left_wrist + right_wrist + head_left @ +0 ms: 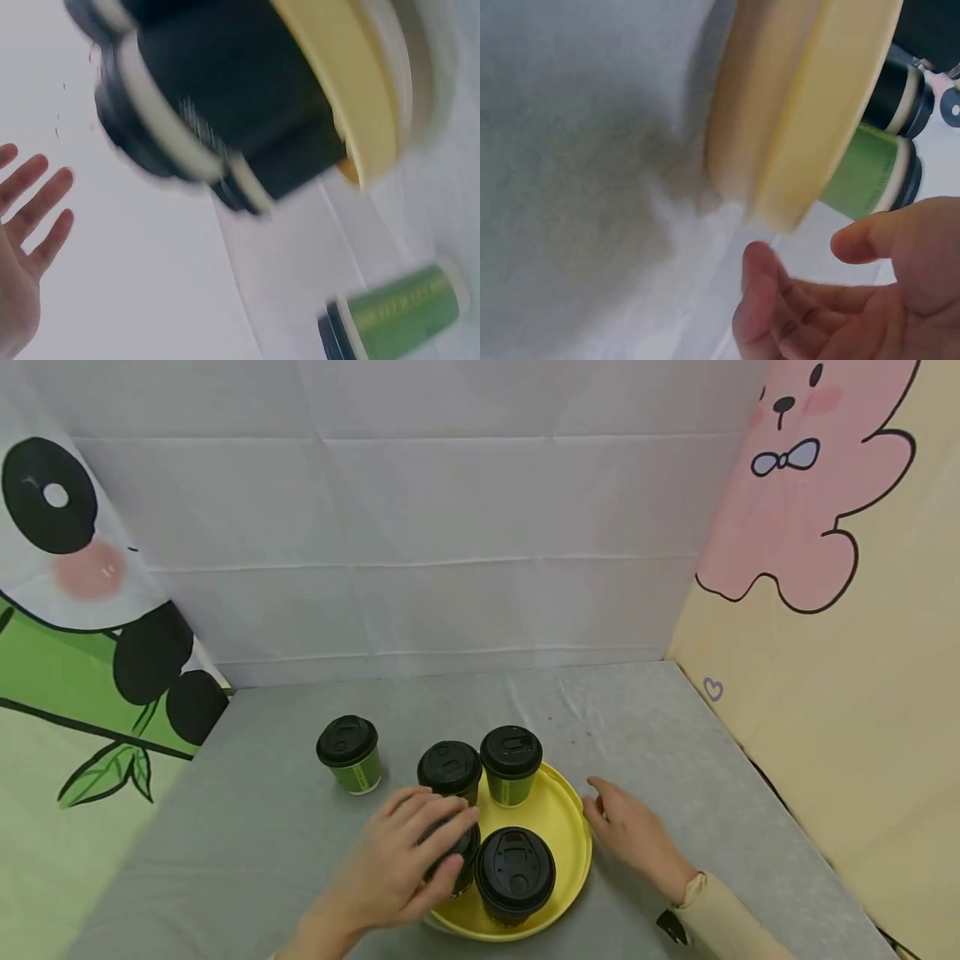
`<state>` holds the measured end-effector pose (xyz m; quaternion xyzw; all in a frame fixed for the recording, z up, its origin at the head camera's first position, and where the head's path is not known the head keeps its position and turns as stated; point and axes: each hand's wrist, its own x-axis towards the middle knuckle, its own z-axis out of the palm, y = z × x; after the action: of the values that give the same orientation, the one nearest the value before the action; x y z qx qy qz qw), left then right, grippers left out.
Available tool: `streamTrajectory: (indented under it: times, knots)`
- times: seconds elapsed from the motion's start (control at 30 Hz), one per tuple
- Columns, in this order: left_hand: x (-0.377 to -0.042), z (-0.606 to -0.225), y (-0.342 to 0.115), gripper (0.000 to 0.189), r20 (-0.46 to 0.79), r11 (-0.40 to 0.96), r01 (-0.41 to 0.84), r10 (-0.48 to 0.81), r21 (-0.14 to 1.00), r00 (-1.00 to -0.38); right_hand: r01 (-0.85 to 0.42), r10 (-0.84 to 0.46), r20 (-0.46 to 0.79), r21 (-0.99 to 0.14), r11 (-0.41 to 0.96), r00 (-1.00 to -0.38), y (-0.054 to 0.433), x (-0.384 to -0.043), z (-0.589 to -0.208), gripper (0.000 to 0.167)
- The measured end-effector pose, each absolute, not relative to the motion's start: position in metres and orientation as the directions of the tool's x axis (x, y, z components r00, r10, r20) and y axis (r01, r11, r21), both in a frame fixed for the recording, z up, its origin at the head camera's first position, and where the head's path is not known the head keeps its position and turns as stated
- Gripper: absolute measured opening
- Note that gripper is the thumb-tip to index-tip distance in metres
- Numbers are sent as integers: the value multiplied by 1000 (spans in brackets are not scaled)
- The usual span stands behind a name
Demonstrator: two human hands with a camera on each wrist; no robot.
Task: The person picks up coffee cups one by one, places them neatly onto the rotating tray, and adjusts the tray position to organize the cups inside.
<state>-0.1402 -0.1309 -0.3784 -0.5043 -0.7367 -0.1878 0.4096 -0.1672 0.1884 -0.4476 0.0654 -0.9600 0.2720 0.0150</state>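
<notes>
A yellow round tray [558,802] bears several paper cups with black lids. My left hand [408,860] hovers over its left side, fingers spread and partly covering a dark cup [468,852]. In the left wrist view the fingers of that hand [30,225] are straight, apart from the cups. Beside the right rim is my right hand [633,828], holding nothing. The right wrist view has its thumb and loosely bent fingers [761,262] close to the tray edge. Also on the tray are a dark cup [515,872] at front and a green cup [512,760] at back.
Another black-lidded cup [450,768] stands at the tray's back left. A green cup [348,752] stands alone on the grey tabletop [262,827], left of the tray. A white cloth backdrop [435,527] rises behind, with printed cartoon cloths at both sides.
</notes>
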Motion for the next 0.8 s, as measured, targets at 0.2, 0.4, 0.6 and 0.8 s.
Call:
streamTrajectory:
  times: [0.2,0.4,0.6,0.8]
  knots:
    - [-178,-370,-175,32,914,561,823,376,-90,-156,-142,-165,10,-556,819,-986,188,-179,-459,43]
    - [-217,-390,-226,32,896,738,674,282,25,-342,-177,-188,37,-548,817,-981,186,-178,-465,43]
    - [-242,-413,-250,43,768,849,516,252,116,-588,-209,-201,73,-528,823,-977,185,-171,-465,43]
    - [-252,-428,-255,63,691,878,452,231,155,-685,-190,-190,56,-541,819,-980,185,-158,-467,44]
